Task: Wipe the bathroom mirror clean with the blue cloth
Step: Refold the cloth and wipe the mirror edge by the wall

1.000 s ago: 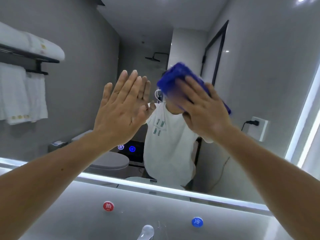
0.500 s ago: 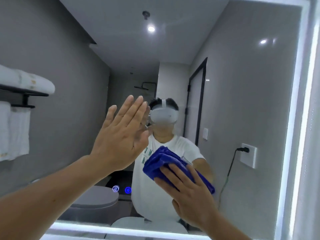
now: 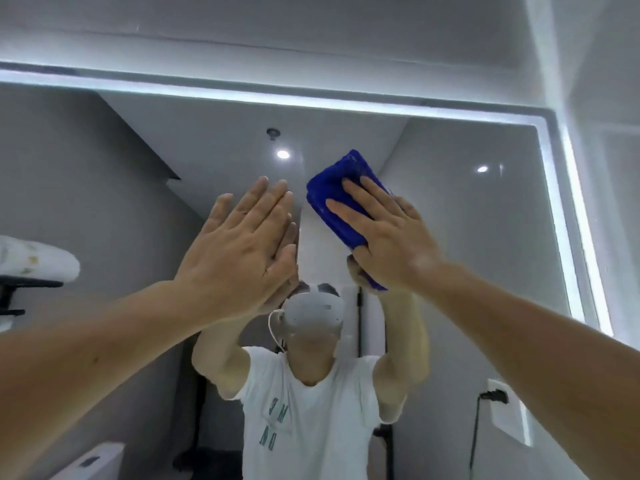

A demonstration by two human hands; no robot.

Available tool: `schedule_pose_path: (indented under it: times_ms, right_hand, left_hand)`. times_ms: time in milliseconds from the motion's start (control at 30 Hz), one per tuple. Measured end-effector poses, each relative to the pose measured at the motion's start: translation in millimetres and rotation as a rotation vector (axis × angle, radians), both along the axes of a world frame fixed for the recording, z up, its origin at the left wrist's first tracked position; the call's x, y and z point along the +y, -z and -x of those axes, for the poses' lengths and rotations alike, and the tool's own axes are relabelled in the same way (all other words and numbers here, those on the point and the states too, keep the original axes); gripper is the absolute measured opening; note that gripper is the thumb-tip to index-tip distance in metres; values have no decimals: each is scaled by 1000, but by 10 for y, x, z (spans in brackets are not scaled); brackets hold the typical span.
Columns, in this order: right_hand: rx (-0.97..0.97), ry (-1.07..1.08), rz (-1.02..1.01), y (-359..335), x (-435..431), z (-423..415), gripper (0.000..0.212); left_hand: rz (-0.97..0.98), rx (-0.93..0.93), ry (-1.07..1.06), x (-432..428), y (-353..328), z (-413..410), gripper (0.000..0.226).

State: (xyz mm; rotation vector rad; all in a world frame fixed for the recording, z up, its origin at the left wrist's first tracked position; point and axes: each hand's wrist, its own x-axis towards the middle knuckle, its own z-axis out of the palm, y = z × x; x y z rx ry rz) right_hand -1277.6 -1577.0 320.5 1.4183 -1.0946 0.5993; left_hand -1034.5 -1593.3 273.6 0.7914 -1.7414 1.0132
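In the upper centre of the frame, the right hand [image 3: 391,237], fingers straight, presses the soft, light blue cloth [image 3: 332,192] against the mirror [image 3: 467,244]. A broad palm should stop it bunching. The left hand [image 3: 239,258] is flat, fingers straight.

The cloth [image 3: 332,194] under the right hand [image 3: 391,237] is a plain deep blue, set against a mirror [image 3: 467,237] that reflects flat grey walls [image 3: 86,202] and is edged above both hands by a glowing white strip [image 3: 311,102]. Below the hands, the reflected shirt [image 3: 311,431] is white with teal letters, and the headset [image 3: 313,313] is pale grey-white. Far left of the left hand [image 3: 239,258], a white towel [image 3: 34,258] carries faint yellow and green marks; down to the right of the right hand, a white socket [image 3: 504,422] holds a black plug [image 3: 493,396].
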Motion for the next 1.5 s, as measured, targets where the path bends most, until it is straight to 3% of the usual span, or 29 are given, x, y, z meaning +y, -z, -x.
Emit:
schedule_pose_path:
  times_ms: [233,467,733,900,1000,1067,1200,1267,1367,1500]
  right_hand:
    - [-296,-74,-29,-1103,50,-41,68]
    - [-483,-106,-20,-1603,-105,-448,70]
    - [-15,-136,-36,-1019,-393,-1285,68]
    - [311,-71,-167,-50,-240,-943,67]
    - [387,28,-177,-33,-180,-650,71]
    - [289,67,-127,-377,-122,-480,71]
    - [-327,5,-55,-1268,37,-211,72]
    - [-497,-20,-37,-1479,-24,-319,74]
    - [-536,-54,-20,-1527,-147,-602,75]
    - [-284,-64,-41,-1335,-171,-723,73]
  left_hand:
    - [4,-5,-59,65,-441,-206,76]
    - [18,-7,-112,155,-582,-629,79]
    - [17,31,-87,182,-511,-755,77]
    - [12,38,-40,180,-443,-667,73]
    - [-19,38,-24,193,-409,-678,73]
    - [-49,45,-21,195,-377,-738,75]
    - [-73,42,-88,152,-314,-900,75]
    - [-71,44,-119,115,-309,-975,75]
    - [-72,65,-99,49,-320,-1017,76]
    - [-83,89,-61,-35,-264,-926,79]
